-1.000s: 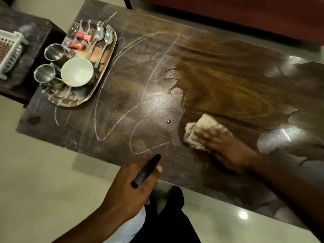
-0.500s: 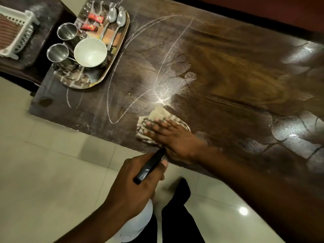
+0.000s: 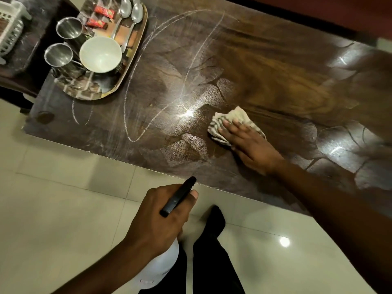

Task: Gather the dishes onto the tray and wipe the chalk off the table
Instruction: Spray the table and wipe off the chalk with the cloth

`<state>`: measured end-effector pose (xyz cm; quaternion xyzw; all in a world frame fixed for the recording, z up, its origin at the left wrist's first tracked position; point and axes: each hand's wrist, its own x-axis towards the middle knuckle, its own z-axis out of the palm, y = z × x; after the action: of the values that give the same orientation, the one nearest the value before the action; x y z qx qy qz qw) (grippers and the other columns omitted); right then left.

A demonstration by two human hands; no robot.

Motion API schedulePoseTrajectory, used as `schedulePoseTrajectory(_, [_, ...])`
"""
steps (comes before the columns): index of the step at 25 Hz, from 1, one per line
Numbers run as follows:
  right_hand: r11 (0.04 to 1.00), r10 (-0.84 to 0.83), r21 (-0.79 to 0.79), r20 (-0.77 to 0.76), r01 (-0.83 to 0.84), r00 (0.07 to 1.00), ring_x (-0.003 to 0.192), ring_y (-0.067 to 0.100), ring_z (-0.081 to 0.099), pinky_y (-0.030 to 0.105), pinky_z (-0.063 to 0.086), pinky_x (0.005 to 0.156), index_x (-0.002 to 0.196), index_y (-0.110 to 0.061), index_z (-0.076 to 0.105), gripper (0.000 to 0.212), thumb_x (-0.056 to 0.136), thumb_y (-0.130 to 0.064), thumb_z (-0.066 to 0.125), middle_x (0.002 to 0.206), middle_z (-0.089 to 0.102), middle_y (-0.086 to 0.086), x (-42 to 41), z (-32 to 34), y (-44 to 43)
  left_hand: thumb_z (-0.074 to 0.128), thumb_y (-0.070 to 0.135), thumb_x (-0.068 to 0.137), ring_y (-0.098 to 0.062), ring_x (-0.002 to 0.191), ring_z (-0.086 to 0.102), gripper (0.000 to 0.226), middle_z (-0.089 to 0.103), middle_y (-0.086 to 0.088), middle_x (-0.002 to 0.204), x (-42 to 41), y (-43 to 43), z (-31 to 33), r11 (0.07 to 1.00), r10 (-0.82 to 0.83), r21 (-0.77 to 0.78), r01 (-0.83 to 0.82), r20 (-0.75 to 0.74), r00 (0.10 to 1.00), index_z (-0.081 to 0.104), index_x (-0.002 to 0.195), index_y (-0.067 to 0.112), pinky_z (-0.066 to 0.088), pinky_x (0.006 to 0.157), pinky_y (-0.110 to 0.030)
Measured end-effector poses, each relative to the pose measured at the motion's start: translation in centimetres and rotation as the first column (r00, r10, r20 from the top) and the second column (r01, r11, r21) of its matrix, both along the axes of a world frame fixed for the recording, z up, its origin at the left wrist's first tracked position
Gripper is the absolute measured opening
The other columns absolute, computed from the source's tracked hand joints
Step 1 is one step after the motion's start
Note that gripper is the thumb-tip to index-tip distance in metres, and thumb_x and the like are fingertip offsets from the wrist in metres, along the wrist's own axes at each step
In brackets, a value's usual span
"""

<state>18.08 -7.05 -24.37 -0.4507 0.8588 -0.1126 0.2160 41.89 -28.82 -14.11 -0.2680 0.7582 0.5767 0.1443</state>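
Observation:
My right hand (image 3: 250, 143) presses flat on a crumpled striped cloth (image 3: 230, 119) on the dark wooden table (image 3: 275, 66). White chalk loops (image 3: 129, 124) run across the table left of the cloth. A wet smear shines between the chalk and the cloth. My left hand (image 3: 157, 219) is below the table's near edge, closed around a white spray bottle (image 3: 159, 266) with a black trigger (image 3: 178, 196). At the table's left end a metal tray (image 3: 129, 66) holds a white bowl (image 3: 100, 54), two steel cups (image 3: 69, 28), two spoons (image 3: 130, 11) and red packets (image 3: 104, 10).
A white plastic basket (image 3: 10, 28) sits on a lower dark stand at the far left. Pale floor tiles (image 3: 53, 198) lie below the table's near edge. My dark trouser legs (image 3: 212, 251) show at the bottom. A reddish-brown surface runs behind the table.
My right hand slid the cloth left toward the near edge, then back right and a little farther from the edge. The left hand stays on the spray bottle. The view shifted.

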Motion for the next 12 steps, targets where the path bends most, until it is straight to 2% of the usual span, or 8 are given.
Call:
schedulePoseTrajectory(1, [0.994, -0.107, -0.006, -0.038, 0.107, 0.993, 0.166, 0.027, 0.012, 0.052, 0.012, 0.134, 0.169, -0.021, 0.028, 0.062, 0.108, -0.029, 0.038, 0.178, 0.018, 0.003, 0.9, -0.2, 3.0, 0.066, 0.042, 0.104, -0.035, 0.047, 0.063, 0.054, 0.063, -0.019, 0.053, -0.1, 0.1, -0.1, 0.999, -0.025, -0.02, 0.025, 0.0, 1.0, 0.058, 0.066, 0.005, 0.056, 0.053, -0.043])
schedulePoseTrajectory(2, [0.953, -0.302, -0.036, -0.066, 0.3, 0.951, 0.165, 0.029, 0.016, 0.057, 0.016, 0.132, 0.168, -0.02, 0.031, 0.061, 0.108, -0.029, 0.039, 0.177, 0.021, 0.005, 1.7, -0.3, 6.0, 0.066, 0.039, 0.105, -0.036, 0.047, 0.063, 0.054, 0.061, -0.02, 0.051, -0.2, 0.3, -0.3, 0.997, -0.062, -0.035, 0.062, 0.008, 0.998, 0.055, 0.064, 0.005, 0.058, 0.057, -0.049])
schedulePoseTrajectory(4, [0.726, -0.686, -0.107, -0.062, 0.679, 0.725, 0.165, 0.032, 0.019, 0.059, 0.017, 0.131, 0.166, -0.014, 0.035, 0.061, 0.107, -0.027, 0.04, 0.176, 0.025, 0.011, 3.3, -0.6, 11.3, 0.066, 0.042, 0.104, -0.036, 0.051, 0.065, 0.052, 0.064, -0.019, 0.056, -0.3, 0.9, -0.3, 0.984, -0.171, -0.041, 0.174, 0.062, 0.983, 0.057, 0.065, 0.008, 0.058, 0.063, -0.054])
schedulePoseTrajectory(6, [0.498, -0.865, -0.136, -0.015, 0.856, 0.501, 0.165, 0.03, 0.016, 0.054, 0.011, 0.134, 0.167, -0.017, 0.033, 0.06, 0.108, -0.023, 0.041, 0.177, 0.023, 0.01, 4.7, -1.0, 13.5, 0.063, 0.055, 0.096, -0.034, 0.057, 0.07, 0.051, 0.073, -0.016, 0.068, -0.2, 1.7, -0.2, 0.961, -0.27, -0.029, 0.276, 0.134, 0.954, 0.066, 0.074, 0.009, 0.061, 0.067, -0.055])
schedulePoseTrajectory(8, [0.382, -0.917, -0.143, 0.07, 0.913, 0.394, 0.166, 0.028, 0.012, 0.051, 0.006, 0.135, 0.167, -0.025, 0.03, 0.06, 0.109, -0.021, 0.043, 0.178, 0.02, 0.007, 5.6, -1.1, 13.0, 0.06, 0.056, 0.095, -0.038, 0.065, 0.072, 0.052, 0.077, -0.016, 0.079, 0.0, 2.5, -0.3, 0.941, -0.33, -0.024, 0.338, 0.165, 0.929, 0.068, 0.084, 0.006, 0.061, 0.072, -0.057])
schedulePoseTrajectory(9, [0.379, -0.912, -0.155, 0.106, 0.912, 0.397, 0.166, 0.027, 0.01, 0.05, 0.005, 0.135, 0.166, -0.029, 0.028, 0.06, 0.108, -0.022, 0.042, 0.178, 0.019, 0.006, 6.2, -1.1, 12.4, 0.062, 0.052, 0.1, -0.04, 0.066, 0.071, 0.049, 0.075, -0.014, 0.077, 0.1, 2.8, -0.4, 0.937, -0.34, -0.021, 0.348, 0.163, 0.926, 0.066, 0.083, 0.005, 0.061, 0.072, -0.058])
schedulePoseTrajectory(10, [0.424, -0.89, -0.166, 0.109, 0.89, 0.444, 0.166, 0.027, 0.01, 0.048, 0.005, 0.135, 0.165, -0.032, 0.025, 0.06, 0.108, -0.023, 0.042, 0.178, 0.019, 0.006, 7.2, -1.1, 11.6, 0.063, 0.046, 0.104, -0.04, 0.064, 0.07, 0.047, 0.071, -0.01, 0.069, 0.1, 3.0, -0.6, 0.935, -0.345, -0.029, 0.354, 0.16, 0.925, 0.062, 0.078, 0.006, 0.06, 0.07, -0.059])
schedulePoseTrajectory(12, [0.58, -0.804, -0.165, 0.041, 0.798, 0.593, 0.167, 0.025, 0.009, 0.044, 0.006, 0.135, 0.167, -0.029, 0.024, 0.06, 0.109, -0.026, 0.04, 0.178, 0.019, 0.003, 9.7, -1.1, 10.5, 0.063, 0.043, 0.105, -0.036, 0.057, 0.068, 0.05, 0.057, -0.001, 0.053, 0.2, 3.3, -0.7, 0.928, -0.358, -0.051, 0.368, 0.145, 0.923, 0.051, 0.067, 0.013, 0.057, 0.064, -0.058])
